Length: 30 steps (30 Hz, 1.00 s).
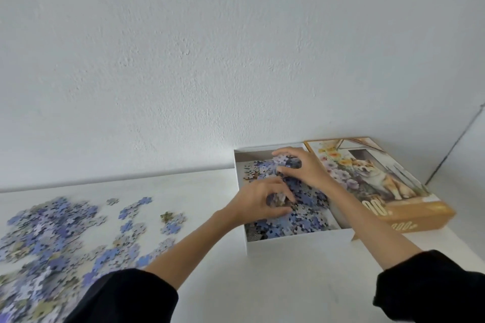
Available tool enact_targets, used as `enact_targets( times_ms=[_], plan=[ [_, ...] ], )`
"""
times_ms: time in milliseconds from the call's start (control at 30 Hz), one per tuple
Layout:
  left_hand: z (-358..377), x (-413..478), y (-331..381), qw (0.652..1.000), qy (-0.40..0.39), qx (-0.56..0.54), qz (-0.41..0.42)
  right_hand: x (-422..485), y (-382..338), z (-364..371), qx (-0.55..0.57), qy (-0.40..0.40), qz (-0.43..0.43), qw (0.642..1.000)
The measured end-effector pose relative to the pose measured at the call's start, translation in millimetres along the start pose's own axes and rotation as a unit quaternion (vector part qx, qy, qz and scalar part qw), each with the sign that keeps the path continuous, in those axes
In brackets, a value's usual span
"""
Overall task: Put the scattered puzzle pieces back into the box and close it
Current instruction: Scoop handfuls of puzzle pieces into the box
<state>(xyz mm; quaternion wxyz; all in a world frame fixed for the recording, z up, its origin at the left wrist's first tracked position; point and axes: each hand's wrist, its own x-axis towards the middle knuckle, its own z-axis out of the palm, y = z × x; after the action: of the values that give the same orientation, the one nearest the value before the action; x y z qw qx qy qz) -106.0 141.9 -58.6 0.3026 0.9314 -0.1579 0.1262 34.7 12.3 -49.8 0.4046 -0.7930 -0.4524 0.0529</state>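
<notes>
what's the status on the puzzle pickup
Left hand and right hand each grip pieces over the open box. Big pile on table, not boxed. Lid off, beside box.

A white bench [262, 283] carries it all. Loose blue and lilac puzzle pieces [52, 231] lie spread across its left side. To the right stands an open white box [299, 244], and touching its right side lies the picture-printed lid [380, 183].

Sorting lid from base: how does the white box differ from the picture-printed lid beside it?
The white cardboard box lies open, holding blue puzzle pieces; the orange-sided cardboard lid holds none. The box is blank; the lid shows a dog among flowers. Both are rectangular.
</notes>
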Motion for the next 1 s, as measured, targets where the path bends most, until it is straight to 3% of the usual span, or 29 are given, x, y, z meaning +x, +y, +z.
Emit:
enact_targets(
  times_ms=[133, 300, 633, 1000],
  plan=[
    [12.5, 4.2, -7.1, 0.995, -0.038, 0.085, 0.029, 2.9, 18.4, 3.3, 0.002, 0.009, 0.022, 1.000],
    [11.5, 7.8, -8.4, 0.992, -0.075, 0.088, 0.043, 9.0, 22.3, 9.3, -0.021, 0.000, 0.028, 0.999],
    [-11.6, -10.0, 10.8, 0.998, 0.008, -0.006, 0.066, 4.4, -0.6, 4.8, 0.004, 0.083, 0.016, 0.996],
    [-65.6, -80.9, 28.6, 0.996, 0.059, -0.013, 0.070, 2.6, -97.3, 46.8, 0.036, 0.061, -0.035, 0.997]
  ],
)
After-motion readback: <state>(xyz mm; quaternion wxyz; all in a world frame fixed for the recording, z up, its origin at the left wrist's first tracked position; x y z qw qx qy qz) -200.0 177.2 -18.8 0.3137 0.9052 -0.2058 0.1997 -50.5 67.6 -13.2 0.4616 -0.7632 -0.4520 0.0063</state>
